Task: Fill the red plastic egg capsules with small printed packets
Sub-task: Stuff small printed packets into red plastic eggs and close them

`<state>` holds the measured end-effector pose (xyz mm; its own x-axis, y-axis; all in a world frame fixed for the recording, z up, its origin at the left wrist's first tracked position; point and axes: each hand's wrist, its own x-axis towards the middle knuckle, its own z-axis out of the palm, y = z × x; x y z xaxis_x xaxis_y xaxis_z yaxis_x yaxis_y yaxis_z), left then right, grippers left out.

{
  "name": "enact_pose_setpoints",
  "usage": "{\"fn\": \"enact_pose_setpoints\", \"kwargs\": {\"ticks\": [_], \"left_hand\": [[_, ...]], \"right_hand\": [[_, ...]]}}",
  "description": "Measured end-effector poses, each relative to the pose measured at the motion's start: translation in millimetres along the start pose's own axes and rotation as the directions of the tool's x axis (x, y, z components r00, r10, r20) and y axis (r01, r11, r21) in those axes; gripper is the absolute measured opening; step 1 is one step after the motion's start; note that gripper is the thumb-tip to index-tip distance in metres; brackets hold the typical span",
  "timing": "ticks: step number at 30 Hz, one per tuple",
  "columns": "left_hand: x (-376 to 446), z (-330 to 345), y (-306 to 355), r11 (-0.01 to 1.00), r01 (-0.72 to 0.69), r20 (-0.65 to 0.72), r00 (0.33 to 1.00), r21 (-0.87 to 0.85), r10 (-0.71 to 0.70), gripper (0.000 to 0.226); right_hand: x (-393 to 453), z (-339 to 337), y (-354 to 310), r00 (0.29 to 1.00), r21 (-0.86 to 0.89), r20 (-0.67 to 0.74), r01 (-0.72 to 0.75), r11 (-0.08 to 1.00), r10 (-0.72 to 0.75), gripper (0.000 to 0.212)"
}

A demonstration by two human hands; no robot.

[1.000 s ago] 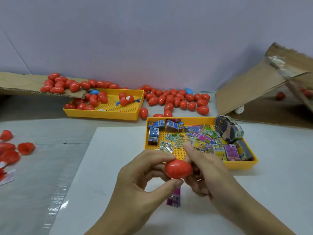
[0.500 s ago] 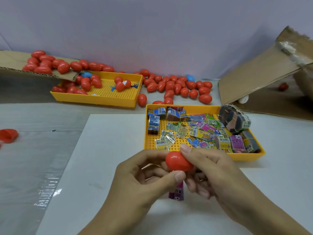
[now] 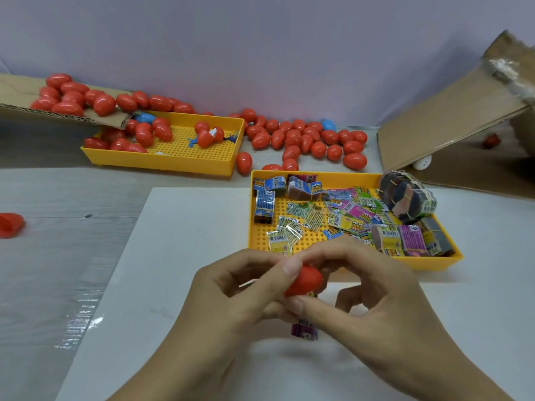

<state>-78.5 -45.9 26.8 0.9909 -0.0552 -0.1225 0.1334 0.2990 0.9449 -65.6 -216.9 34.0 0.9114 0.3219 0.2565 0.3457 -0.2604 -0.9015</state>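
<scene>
A red egg (image 3: pixel 304 280) sits low in the middle, pinched from both sides: the left hand (image 3: pixel 231 302) curls thumb and fingers round its left end, and the right hand (image 3: pixel 373 290) grips its right end from above. Just under the hands a purple packet (image 3: pixel 304 332) pokes out; I cannot tell which hand holds it. They work over a white sheet (image 3: pixel 179 256). Just beyond, on the right, a yellow tray (image 3: pixel 434 263) holds loose and bundled packets (image 3: pixel 341 215). Farther left, a second tray (image 3: pixel 162 160) holds eggs, with more eggs (image 3: pixel 312 140) strewn along the far wall. A cardboard flap (image 3: pixel 440 134) leans at far right.
</scene>
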Motion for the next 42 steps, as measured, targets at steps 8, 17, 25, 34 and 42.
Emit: {"fn": "enact_pose_setpoints", "kwargs": {"ticks": [8, 17, 25, 34, 42], "left_hand": [[2, -8, -1, 0.997, -0.068, 0.029, 0.997, 0.026, 0.067, 0.043], [1, -10, 4, 0.996, -0.058, 0.112, 0.992, 0.07, 0.05, 0.045], [0, -2, 10, 0.998, -0.013, 0.173, 0.985, -0.063, 0.024, 0.031], [5, -8, 8, 0.991, -0.083, -0.036, 0.996, -0.101, 0.08, 0.048], [8, -10, 6, 0.989, -0.066, -0.065, 0.996, -0.13, 0.058, 0.046]], "right_hand": [[10, -4, 0, 0.952, 0.28, 0.054, -0.305, 0.91, 0.302, 0.039], [7, -5, 1, 0.994, 0.307, -0.01, -0.102, 0.946, 0.111, 0.028], [5, -8, 2, 0.996, 0.125, -0.065, 0.063, 0.99, -0.055, 0.026], [13, -32, 6, 0.963, -0.393, 0.259, 0.037, 0.919, 0.072, 0.032], [13, -30, 10, 0.882, -0.603, 0.406, 0.061, 0.795, 0.24, 0.045]]}}
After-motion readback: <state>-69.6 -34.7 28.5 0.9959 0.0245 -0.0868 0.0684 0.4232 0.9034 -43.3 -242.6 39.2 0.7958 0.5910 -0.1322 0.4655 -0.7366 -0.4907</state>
